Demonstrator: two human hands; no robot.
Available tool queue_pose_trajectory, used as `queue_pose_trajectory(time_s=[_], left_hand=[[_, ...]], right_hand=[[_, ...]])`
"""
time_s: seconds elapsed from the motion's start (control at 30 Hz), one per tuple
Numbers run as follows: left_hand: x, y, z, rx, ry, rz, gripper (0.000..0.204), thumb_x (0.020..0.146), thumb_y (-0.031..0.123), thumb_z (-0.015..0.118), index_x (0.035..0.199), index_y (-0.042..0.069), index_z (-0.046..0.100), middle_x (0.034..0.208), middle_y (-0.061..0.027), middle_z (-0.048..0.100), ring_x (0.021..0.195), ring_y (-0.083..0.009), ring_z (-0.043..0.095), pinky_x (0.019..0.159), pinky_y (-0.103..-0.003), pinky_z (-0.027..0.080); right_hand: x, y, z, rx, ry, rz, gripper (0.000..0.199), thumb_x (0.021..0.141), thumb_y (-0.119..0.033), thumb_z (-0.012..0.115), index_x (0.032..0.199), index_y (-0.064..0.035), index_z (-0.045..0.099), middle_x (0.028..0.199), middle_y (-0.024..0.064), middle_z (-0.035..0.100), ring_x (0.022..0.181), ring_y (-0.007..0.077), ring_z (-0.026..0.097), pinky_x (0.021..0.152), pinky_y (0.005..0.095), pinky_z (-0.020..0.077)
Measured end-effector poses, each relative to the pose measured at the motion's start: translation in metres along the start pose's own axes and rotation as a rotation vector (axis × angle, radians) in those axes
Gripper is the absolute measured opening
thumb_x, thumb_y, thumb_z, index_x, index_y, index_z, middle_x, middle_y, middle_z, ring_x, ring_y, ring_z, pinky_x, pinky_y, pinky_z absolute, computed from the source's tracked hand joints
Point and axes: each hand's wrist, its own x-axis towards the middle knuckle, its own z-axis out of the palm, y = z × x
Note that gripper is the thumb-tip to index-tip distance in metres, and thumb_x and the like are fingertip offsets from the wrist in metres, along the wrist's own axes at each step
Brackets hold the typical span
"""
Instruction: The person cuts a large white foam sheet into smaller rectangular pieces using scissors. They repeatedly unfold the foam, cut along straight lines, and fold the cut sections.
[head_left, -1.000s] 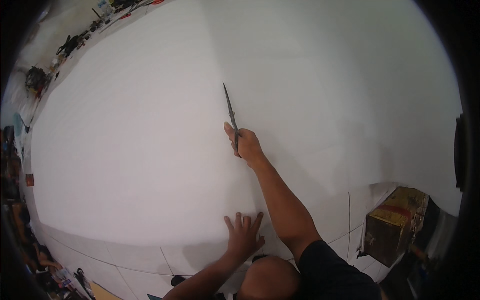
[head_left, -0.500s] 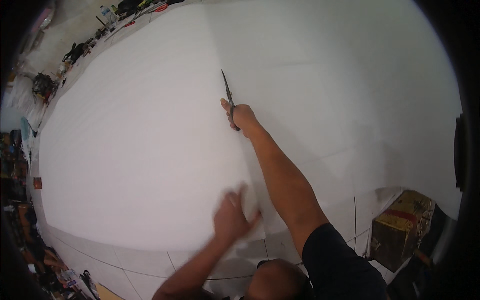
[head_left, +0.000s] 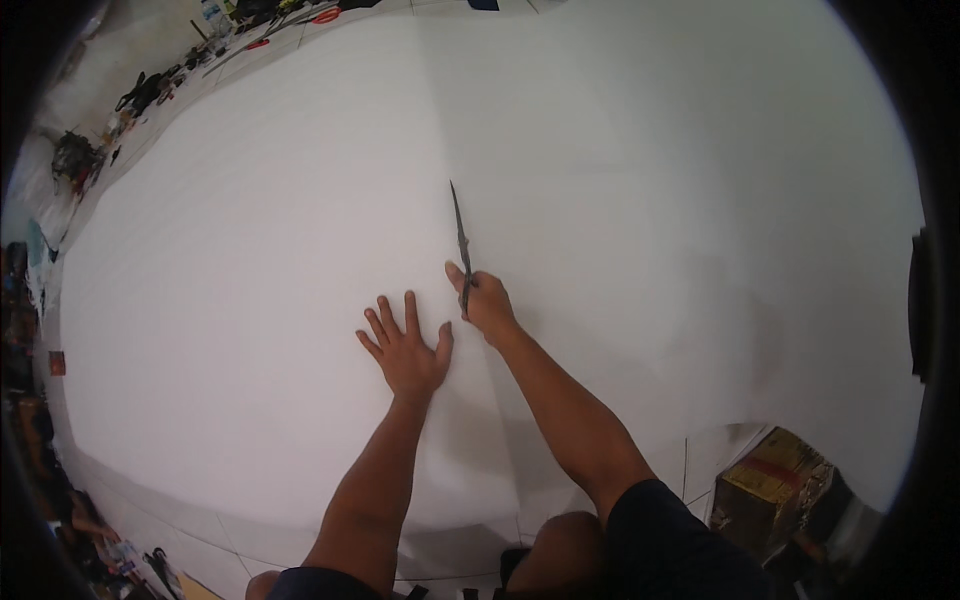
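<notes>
Left hand [head_left: 408, 362], motion-blurred near the lower edge of the white sheet [head_left: 250, 250] half a second ago, now sharp and farther up it: palm down, fingers spread, grasping nothing. Right hand [head_left: 488, 302] remains clamped around the handles of the dark scissors [head_left: 463, 247], which lie lower in view, tip pointing away, just beside the sheet's bright-to-grey boundary.

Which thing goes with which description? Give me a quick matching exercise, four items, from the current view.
Column one:
1. Left hand
2. Scissors
3. Box
4. Right hand

Column two:
A. Yellowish-brown, at the picture's lower right
B. Closed around a tool
C. Fingers spread, palm down on the white sheet
D. Dark, tip pointing away from the person

Pairs: 1-C, 2-D, 3-A, 4-B
</notes>
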Motion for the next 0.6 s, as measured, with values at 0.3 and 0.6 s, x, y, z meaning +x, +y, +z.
queue_pose_trajectory(time_s=[0.3,0.6], left_hand=[[0.017,0.008,-0.011,-0.019,-0.154,-0.073,0.079,0.083,0.049,0.061,0.147,0.012,0.035,0.154,-0.0260,0.018,0.144,-0.0481,0.008,0.112,-0.065,0.003],[0.014,0.003,0.002,-0.016,-0.206,-0.065,0.082,0.077,0.048,0.065,0.144,0.009,0.039,0.151,-0.0307,0.020,0.142,-0.0529,0.009,0.110,-0.069,0.004]], right_hand=[[0.010,0.008,-0.009,-0.082,-0.056,-0.002,0.048,0.091,-0.050,0.062,0.071,-0.0078,0.049,0.057,-0.0001,0.047,0.047,0.0099,0.045,0.045,0.0265,0.0378],[0.023,-0.017,-0.014,-0.115,-0.054,-0.018,0.046,0.095,-0.044,0.058,0.068,-0.0091,0.046,0.058,-0.0002,0.047,0.048,0.0093,0.045,0.046,0.0269,0.0379]])
